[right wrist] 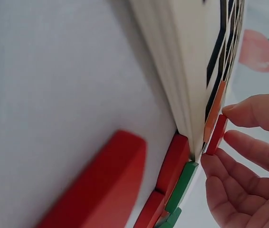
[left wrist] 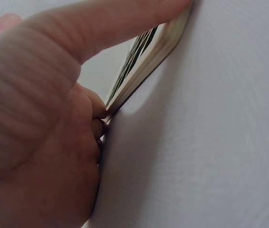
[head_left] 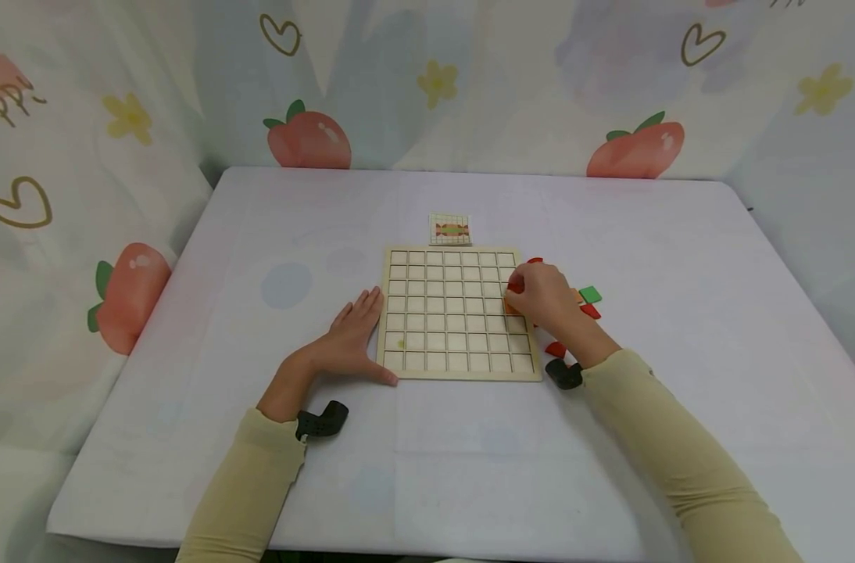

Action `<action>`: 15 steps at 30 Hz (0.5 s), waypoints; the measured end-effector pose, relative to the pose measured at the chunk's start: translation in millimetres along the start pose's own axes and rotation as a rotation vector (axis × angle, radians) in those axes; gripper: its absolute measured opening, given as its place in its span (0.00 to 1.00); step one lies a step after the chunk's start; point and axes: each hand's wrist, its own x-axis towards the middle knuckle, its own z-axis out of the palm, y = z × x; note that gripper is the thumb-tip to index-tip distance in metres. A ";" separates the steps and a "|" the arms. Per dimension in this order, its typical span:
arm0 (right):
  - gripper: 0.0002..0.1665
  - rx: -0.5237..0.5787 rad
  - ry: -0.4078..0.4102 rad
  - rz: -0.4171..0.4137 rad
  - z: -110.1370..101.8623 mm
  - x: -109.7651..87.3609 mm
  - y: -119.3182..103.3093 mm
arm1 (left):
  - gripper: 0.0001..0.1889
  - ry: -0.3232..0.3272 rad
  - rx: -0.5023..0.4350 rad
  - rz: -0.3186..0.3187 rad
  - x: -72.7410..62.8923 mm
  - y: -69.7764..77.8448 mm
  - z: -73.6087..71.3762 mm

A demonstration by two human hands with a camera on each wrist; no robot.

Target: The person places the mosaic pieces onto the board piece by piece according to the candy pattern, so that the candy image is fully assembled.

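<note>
A pale wooden board [head_left: 457, 321] with a grid of square recesses lies flat on the table. Along its left edge rests my left hand [head_left: 346, 340], fingers spread and straight, with the thumb at the near left corner. My right hand [head_left: 545, 297] is over the board's right column. In the right wrist view its thumb and fingers pinch a small red tile [right wrist: 217, 135] by the edges, close over the grid. Right beside that, nearer the camera, an orange tile [right wrist: 214, 112] sits on the board; my hand partly covers both tiles from above.
Loose pieces lie right of the board, among them a green tile [head_left: 591, 295], a red piece [head_left: 591, 311] and a rounded red piece [head_left: 556, 349]. A small pattern card [head_left: 451, 230] lies just beyond the far edge. Patterned curtains [head_left: 505, 94] border the white table [head_left: 329, 493].
</note>
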 end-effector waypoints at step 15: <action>0.15 -0.048 -0.024 0.009 0.8 5.0 -3.5 | 0.69 -0.005 0.015 -0.004 -1.3 1.3 -0.8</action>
